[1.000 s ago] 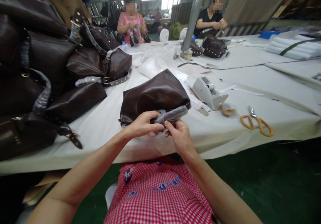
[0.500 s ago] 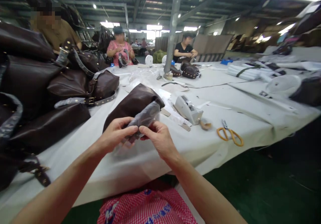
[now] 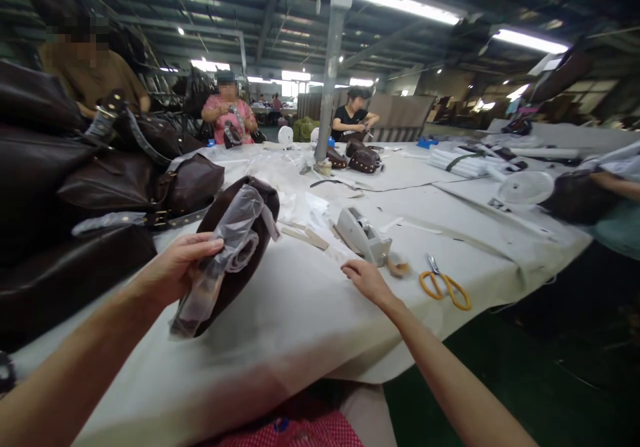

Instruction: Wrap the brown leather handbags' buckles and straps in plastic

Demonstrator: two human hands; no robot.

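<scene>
My left hand (image 3: 187, 260) is closed around a dark brown leather bag (image 3: 257, 193) and its clear plastic wrap (image 3: 233, 223), holding them tilted above the near edge of the table. Part of the wrap is rolled up at the bag's side. My right hand (image 3: 367, 281) is apart from the bag, just in front of the white tape dispenser (image 3: 357, 233). Its fingers are bent together, and whatever may be between them is too small to make out. Tan paper strips (image 3: 305, 235) lie just beyond that hand.
Yellow-handled scissors (image 3: 445, 287) lie right of the dispenser on the white-covered table (image 3: 300, 327). Brown leather bags (image 3: 110, 180) are piled at the left. A grey post (image 3: 330, 80) rises behind the table. Several co-workers are around it; one sleeve (image 3: 620, 227) shows at far right.
My right hand has let go of the plastic and moved right towards the tape dispenser. My left hand has drawn the bag left and turned its wrapped side towards me.
</scene>
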